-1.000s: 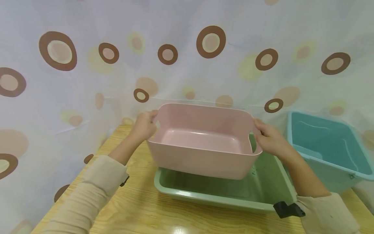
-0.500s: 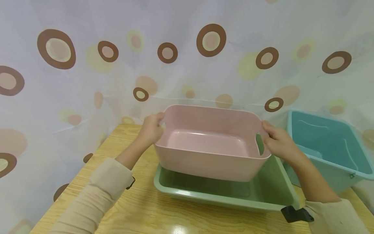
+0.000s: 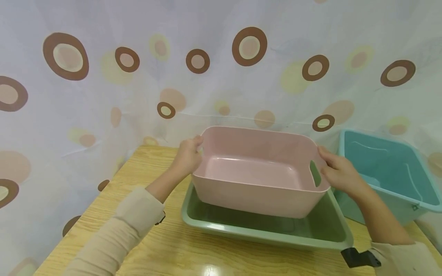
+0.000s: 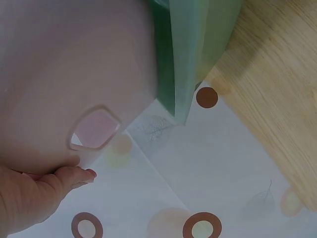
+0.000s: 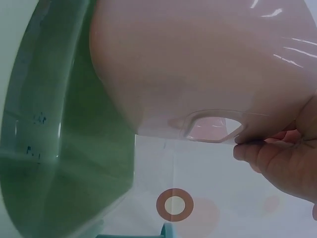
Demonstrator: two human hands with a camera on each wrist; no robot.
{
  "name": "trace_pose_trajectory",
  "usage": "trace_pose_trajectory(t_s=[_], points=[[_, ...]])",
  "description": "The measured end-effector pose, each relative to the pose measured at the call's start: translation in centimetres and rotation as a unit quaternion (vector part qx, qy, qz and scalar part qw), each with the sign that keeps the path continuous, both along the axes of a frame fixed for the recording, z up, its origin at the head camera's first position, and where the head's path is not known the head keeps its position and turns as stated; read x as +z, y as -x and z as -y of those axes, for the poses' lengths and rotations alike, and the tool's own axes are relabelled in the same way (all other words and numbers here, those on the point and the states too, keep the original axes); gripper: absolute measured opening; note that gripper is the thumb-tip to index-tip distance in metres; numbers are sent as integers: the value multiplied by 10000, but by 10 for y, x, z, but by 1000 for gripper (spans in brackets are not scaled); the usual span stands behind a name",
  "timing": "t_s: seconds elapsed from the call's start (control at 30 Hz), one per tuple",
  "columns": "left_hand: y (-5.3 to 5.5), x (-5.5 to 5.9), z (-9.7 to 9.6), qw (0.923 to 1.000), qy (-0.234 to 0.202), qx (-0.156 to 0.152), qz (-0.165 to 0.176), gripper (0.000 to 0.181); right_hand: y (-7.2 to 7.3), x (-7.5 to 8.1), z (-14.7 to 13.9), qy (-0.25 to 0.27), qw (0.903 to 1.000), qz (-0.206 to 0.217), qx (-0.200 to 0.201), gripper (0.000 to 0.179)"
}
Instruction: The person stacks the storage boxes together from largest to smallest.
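Note:
A pink plastic basin (image 3: 255,172) with cut-out handles hangs between both hands, tilted a little and with nothing inside. It overlaps the opening of a larger green basin (image 3: 262,237) on the table. The left hand (image 3: 188,156) grips its left end by the rim near the handle hole; in the left wrist view the thumb (image 4: 74,176) lies along the rim. At the other end the right hand (image 3: 340,170) pinches the rim beside the handle hole, as the right wrist view shows with the right fingers (image 5: 257,153). Whether the two basins touch cannot be told.
A blue plastic bin (image 3: 386,168) stands to the right, close against the green basin. The wooden table (image 3: 165,245) ends at a patterned curtain (image 3: 214,88) behind and on the left.
Both hands have carried the pink basin to the right and slightly down, over the green basin. The green basin and the blue bin have stayed in place.

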State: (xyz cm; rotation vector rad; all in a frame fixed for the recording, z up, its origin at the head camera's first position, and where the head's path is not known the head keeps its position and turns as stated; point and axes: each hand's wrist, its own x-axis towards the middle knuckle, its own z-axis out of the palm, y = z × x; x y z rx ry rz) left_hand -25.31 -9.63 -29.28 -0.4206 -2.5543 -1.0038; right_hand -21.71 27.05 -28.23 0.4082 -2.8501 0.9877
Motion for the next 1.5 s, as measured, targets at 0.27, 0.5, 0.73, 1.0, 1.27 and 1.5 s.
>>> trace_pose_trajectory(t_s=[0.27,0.5,0.73,1.0,1.27,1.5], points=[[-2,-12,-11,9997,228,-82,64,19,4,-12,-13,-34,9999,-96,72,53],[-2,-24,-16,9993,292,-159,173,22,6,-22,-19,-102,9998,-20,179,54],[-2,-34,-21,9979,585,-119,243,24,7,-33,-22,-89,9998,-30,175,54],[-1,-44,-27,9966,707,-84,417,45,10,-50,-28,-212,9993,-303,92,51],[-1,-54,-32,9934,911,1,692,48,14,-65,-29,-426,9961,-766,53,48],[-1,-62,-33,9927,1073,-4,555,45,15,-76,-29,-349,9948,-953,70,47]])
